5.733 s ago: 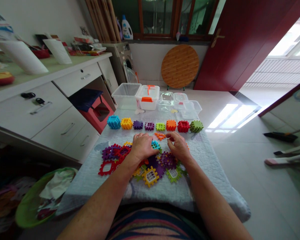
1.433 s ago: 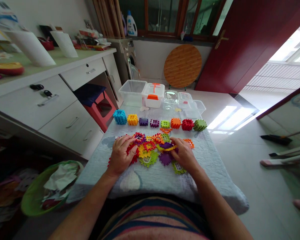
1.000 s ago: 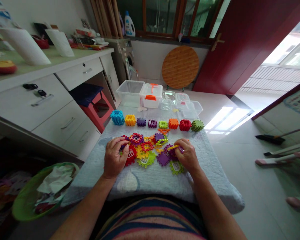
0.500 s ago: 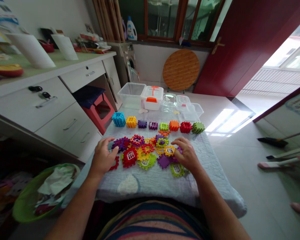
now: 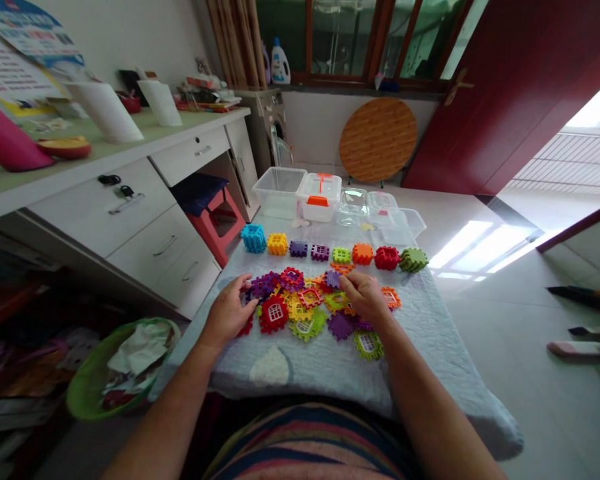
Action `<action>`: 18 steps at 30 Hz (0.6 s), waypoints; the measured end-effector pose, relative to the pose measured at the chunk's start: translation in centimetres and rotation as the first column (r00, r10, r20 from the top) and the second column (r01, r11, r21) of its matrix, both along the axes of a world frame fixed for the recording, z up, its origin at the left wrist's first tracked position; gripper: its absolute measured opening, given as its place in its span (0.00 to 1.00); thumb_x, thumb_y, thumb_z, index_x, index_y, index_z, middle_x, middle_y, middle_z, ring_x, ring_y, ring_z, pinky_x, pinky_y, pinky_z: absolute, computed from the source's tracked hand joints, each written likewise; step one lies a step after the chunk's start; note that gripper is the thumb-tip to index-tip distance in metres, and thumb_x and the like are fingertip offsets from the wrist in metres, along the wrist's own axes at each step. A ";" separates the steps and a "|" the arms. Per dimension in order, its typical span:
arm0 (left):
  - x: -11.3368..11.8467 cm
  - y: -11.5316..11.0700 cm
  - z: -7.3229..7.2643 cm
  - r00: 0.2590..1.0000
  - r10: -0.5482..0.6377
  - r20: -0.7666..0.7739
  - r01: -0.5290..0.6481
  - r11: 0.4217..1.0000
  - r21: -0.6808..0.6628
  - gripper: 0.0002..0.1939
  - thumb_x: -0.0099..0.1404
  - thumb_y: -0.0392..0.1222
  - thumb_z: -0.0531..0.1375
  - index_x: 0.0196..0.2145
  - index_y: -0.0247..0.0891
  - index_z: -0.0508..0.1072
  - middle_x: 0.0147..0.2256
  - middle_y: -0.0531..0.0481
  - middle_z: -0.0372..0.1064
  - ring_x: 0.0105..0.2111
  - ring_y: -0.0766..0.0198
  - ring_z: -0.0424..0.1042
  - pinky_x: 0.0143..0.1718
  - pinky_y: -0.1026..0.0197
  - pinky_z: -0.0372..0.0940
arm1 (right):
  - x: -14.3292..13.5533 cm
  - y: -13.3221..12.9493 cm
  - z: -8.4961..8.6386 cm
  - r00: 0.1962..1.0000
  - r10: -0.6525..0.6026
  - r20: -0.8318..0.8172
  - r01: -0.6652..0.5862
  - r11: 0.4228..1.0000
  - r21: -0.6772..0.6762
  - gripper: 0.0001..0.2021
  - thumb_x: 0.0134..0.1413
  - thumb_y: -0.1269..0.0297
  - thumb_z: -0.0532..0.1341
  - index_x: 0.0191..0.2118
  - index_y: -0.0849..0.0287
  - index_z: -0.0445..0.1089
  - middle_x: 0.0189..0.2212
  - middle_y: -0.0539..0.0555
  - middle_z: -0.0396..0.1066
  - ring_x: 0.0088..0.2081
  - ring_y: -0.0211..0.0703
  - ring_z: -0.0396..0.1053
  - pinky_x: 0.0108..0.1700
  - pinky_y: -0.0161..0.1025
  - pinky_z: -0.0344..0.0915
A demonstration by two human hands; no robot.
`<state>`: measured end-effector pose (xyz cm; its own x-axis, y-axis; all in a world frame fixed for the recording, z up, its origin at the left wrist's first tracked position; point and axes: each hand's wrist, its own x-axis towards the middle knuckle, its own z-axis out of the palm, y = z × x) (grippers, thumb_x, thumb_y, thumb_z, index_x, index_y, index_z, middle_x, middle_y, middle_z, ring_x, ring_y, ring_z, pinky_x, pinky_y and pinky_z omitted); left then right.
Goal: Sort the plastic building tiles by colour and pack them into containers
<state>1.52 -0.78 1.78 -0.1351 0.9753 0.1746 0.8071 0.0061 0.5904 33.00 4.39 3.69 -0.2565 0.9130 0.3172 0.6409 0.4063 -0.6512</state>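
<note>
A mixed pile of flat plastic interlocking building pieces with toothed edges lies on the cloth-covered table. At its left edge rests my left hand point(image 5: 230, 308), thumb and fingers apart, beside a purple piece point(image 5: 264, 285) and a red piece with a white window grid point(image 5: 273, 314). Over the right part of the pile my right hand point(image 5: 365, 295) is closed, its fingertips pinching a purple building piece point(image 5: 333, 279). Under and around that hand lie a yellow-green piece point(image 5: 335, 303), a flat purple piece point(image 5: 341, 325) and an orange piece point(image 5: 391, 298), partly covered.
Behind the pile runs a row of sorted stacks, from a blue stack point(image 5: 253, 239) to a green stack point(image 5: 414, 260). Farther back stand a clear bin point(image 5: 280, 193), a lidded box with orange latches point(image 5: 319, 197) and smaller clear containers point(image 5: 353, 205). A green basket point(image 5: 80, 393) is left.
My right hand has moved up and inward over the pile and closed on a purple piece. An orange piece now shows right of it. The view has turned slightly left.
</note>
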 end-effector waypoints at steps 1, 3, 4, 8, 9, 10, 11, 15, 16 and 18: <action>0.0 0.0 0.1 1.000 -0.009 0.019 0.009 1.000 0.003 0.27 0.56 0.42 0.59 0.54 0.36 0.67 0.43 0.44 0.72 0.44 0.54 0.74 0.51 0.52 0.67 | 0.1 0.0 -0.2 1.000 -0.024 -0.019 0.024 1.000 -0.002 0.20 0.62 0.57 0.54 0.20 0.58 0.64 0.18 0.47 0.61 0.22 0.36 0.58 0.27 0.35 0.53; 0.1 -0.1 0.3 0.999 -0.030 0.043 0.029 0.999 0.016 0.27 0.55 0.42 0.60 0.53 0.37 0.67 0.41 0.46 0.71 0.42 0.55 0.73 0.50 0.52 0.67 | 0.3 0.2 -0.4 0.998 -0.054 -0.030 0.055 0.998 0.027 0.15 0.61 0.59 0.55 0.25 0.58 0.67 0.22 0.49 0.66 0.26 0.39 0.62 0.30 0.35 0.57; 0.1 -0.1 0.4 0.998 -0.040 0.048 0.039 0.999 0.024 0.27 0.55 0.41 0.61 0.53 0.37 0.68 0.40 0.46 0.71 0.42 0.56 0.73 0.50 0.52 0.67 | 0.3 0.4 -0.5 0.998 -0.058 -0.015 0.058 0.997 0.052 0.11 0.59 0.61 0.56 0.29 0.58 0.69 0.27 0.51 0.70 0.30 0.41 0.66 0.35 0.37 0.60; 0.3 -0.1 1.0 0.994 -0.079 0.076 0.074 0.996 0.058 0.24 0.55 0.42 0.62 0.51 0.38 0.70 0.38 0.48 0.70 0.40 0.56 0.72 0.49 0.51 0.66 | 0.1 1.1 -1.2 0.985 0.003 0.175 -0.010 0.999 0.036 0.15 0.54 0.65 0.61 0.48 0.58 0.71 0.48 0.59 0.73 0.50 0.53 0.65 0.52 0.48 0.59; 0.5 -0.1 1.2 0.991 -0.096 0.095 0.089 0.993 0.072 0.23 0.56 0.43 0.62 0.50 0.39 0.70 0.39 0.48 0.70 0.41 0.57 0.72 0.50 0.51 0.66 | 0.1 1.2 -1.3 0.976 0.022 0.218 -0.022 1.000 -0.004 0.17 0.53 0.65 0.62 0.50 0.58 0.70 0.49 0.60 0.72 0.51 0.55 0.65 0.53 0.49 0.58; 0.7 -0.1 1.4 0.986 -0.115 0.118 0.106 0.991 0.086 0.22 0.57 0.43 0.61 0.50 0.39 0.70 0.40 0.48 0.70 0.41 0.57 0.72 0.50 0.51 0.66 | 0.0 1.2 -1.5 0.967 0.040 0.252 -0.030 0.999 -0.042 0.18 0.52 0.66 0.62 0.51 0.58 0.69 0.50 0.60 0.71 0.51 0.55 0.64 0.53 0.50 0.58; 0.9 -0.2 1.5 0.981 -0.135 0.143 0.122 0.988 0.097 0.21 0.58 0.43 0.61 0.49 0.40 0.70 0.41 0.48 0.70 0.42 0.58 0.72 0.50 0.52 0.67 | 0.0 1.2 -1.5 0.960 0.055 0.275 -0.037 0.997 -0.071 0.18 0.52 0.66 0.62 0.51 0.58 0.69 0.50 0.60 0.71 0.51 0.55 0.64 0.53 0.50 0.58; 1.7 0.1 1.8 0.973 -0.144 0.183 0.130 0.987 0.090 0.18 0.60 0.46 0.59 0.47 0.39 0.71 0.43 0.47 0.68 0.41 0.59 0.72 0.47 0.55 0.69 | 0.1 0.8 -1.2 0.959 0.081 0.273 -0.058 0.994 -0.094 0.17 0.51 0.66 0.62 0.49 0.58 0.69 0.49 0.58 0.70 0.50 0.53 0.64 0.52 0.48 0.58; 1.9 0.3 1.9 0.980 -0.131 0.149 0.120 0.989 0.081 0.17 0.60 0.46 0.59 0.46 0.39 0.71 0.42 0.47 0.67 0.41 0.58 0.72 0.47 0.54 0.68 | 0.2 0.6 -1.0 0.962 0.087 0.258 -0.065 0.994 -0.093 0.18 0.51 0.66 0.62 0.49 0.58 0.69 0.49 0.58 0.69 0.50 0.52 0.63 0.52 0.47 0.58; 2.3 0.8 2.0 0.993 -0.111 0.031 0.109 0.993 0.052 0.15 0.60 0.46 0.59 0.43 0.38 0.73 0.41 0.46 0.66 0.41 0.57 0.71 0.49 0.53 0.67 | 0.3 0.3 -0.7 0.967 0.106 0.231 -0.087 0.992 -0.092 0.19 0.51 0.64 0.64 0.50 0.57 0.68 0.49 0.58 0.68 0.50 0.51 0.63 0.52 0.47 0.59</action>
